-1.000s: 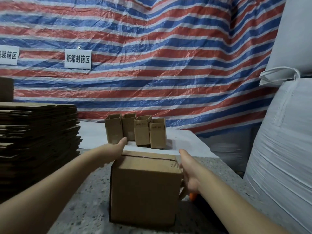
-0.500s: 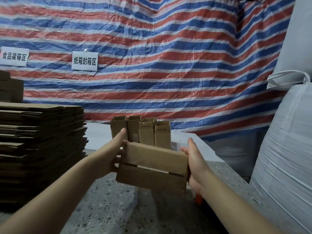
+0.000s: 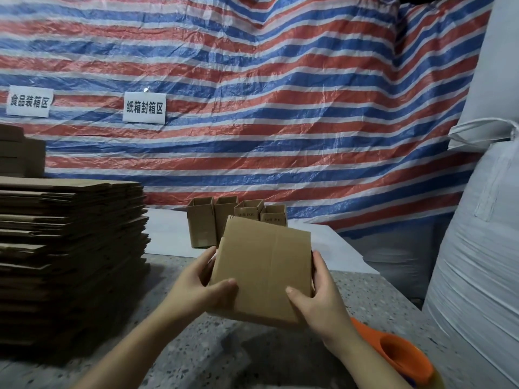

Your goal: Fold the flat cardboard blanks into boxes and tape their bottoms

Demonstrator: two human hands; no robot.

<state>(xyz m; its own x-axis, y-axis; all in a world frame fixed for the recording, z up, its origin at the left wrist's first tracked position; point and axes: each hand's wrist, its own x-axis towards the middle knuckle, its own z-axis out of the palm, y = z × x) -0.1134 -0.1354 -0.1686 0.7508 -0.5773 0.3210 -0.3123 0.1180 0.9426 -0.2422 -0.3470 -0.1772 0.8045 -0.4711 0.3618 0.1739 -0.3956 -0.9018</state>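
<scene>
The brown cardboard box (image 3: 262, 276), sitting on the table a moment ago, is now lifted mid-frame and tipped. Left hand (image 3: 196, 287) and right hand (image 3: 317, 296) pinch its sides; it looks ready to join the finished boxes.

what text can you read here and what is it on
"食品装箱区": left white sign on the striped tarp.
"纸箱封箱区": right white sign on the same tarp.
Small print on two of the open boxes at the back: too blurred to read.
</scene>
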